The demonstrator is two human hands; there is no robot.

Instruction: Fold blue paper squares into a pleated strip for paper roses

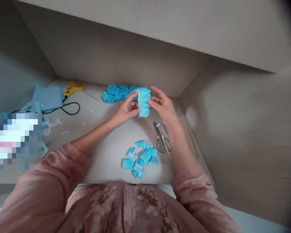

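Observation:
Between my two hands, raised over the table, is a strip of folded light-blue pieces (144, 103) set in an overlapping row. My left hand (129, 109) pinches its left edge with thumb and fingers. On the other side, my right hand (162, 104) has its thumb and fingers closed on the right edge. Behind the strip lies a cluster of blue rolled flowers (117, 92), partly covered by the strip and my left fingers. Loose folded blue pieces (145, 157) lie in a small heap nearer my body.
Scissors (160, 142) lie beneath my right forearm, partly hidden. A yellow glue gun (74, 89) with a black cord rests at the back left beside stacked blue sheets (48, 97). White scraps (50, 124) litter the left. Panels enclose the table's back and sides.

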